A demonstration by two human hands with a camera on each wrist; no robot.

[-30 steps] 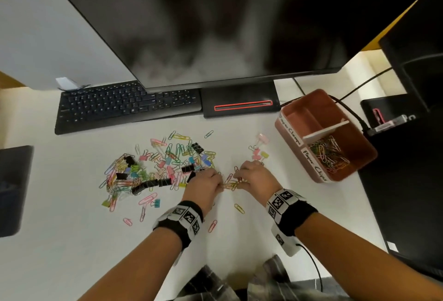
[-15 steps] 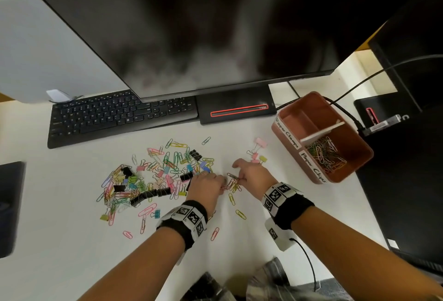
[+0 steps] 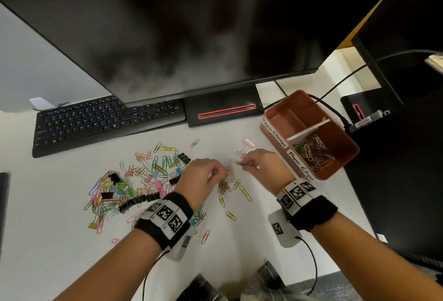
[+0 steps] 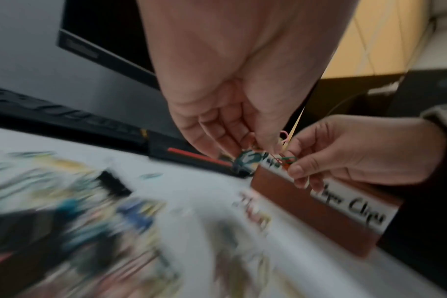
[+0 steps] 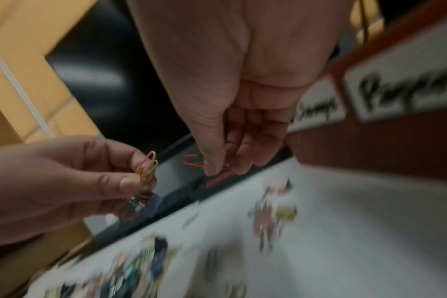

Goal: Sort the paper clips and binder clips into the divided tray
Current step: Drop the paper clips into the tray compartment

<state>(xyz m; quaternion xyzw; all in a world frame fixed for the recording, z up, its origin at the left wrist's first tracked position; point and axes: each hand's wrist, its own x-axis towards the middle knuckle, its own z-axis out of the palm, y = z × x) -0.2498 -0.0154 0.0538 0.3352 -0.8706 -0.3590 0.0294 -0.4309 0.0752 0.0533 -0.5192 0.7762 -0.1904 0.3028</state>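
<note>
Head view first: I see both of the person's hands raised just above the white worktop [image 3: 60, 240], close together but apart, between the heap of clips and the tray. The left hand [image 3: 203, 176] has its fingers curled round a small bunch of paper clips [image 3: 225, 171]; from the right wrist view I can make out a pink and a yellow-green clip [image 5: 148, 168] pinched between thumb and forefinger, with more wire hanging below. The right hand [image 3: 263, 166] pinches a paper clip too, a red-orange one [image 5: 191, 161] sticking out past the thumb in its own wrist view; its other fingers [image 5: 245, 153] are bent in beside it.

On the worktop to the left of the hands lies the main heap of clips [image 3: 134, 181], coloured paper clips mixed with black and pastel binder clips. A few loose yellow paper clips [image 3: 244, 193] lie below the hands, and a pink binder clip [image 3: 249, 142] sits just beyond the right hand.

To the right stands the brown divided tray [image 3: 345, 157], with handwritten white labels [image 3: 300, 167] on its near wall. Its nearer compartment holds a pile of coloured paper clips [image 3: 311, 154]; the farther compartment [image 3: 285, 121], past the white divider, shows only its brown floor.

Behind the clips I can see a black keyboard [image 3: 103, 121] and a dark monitor [image 3: 191, 37] on its base with a red strip [image 3: 225, 112]. Both wrist views are blurred across the worktop, so I cannot tell single clips apart there.
</note>
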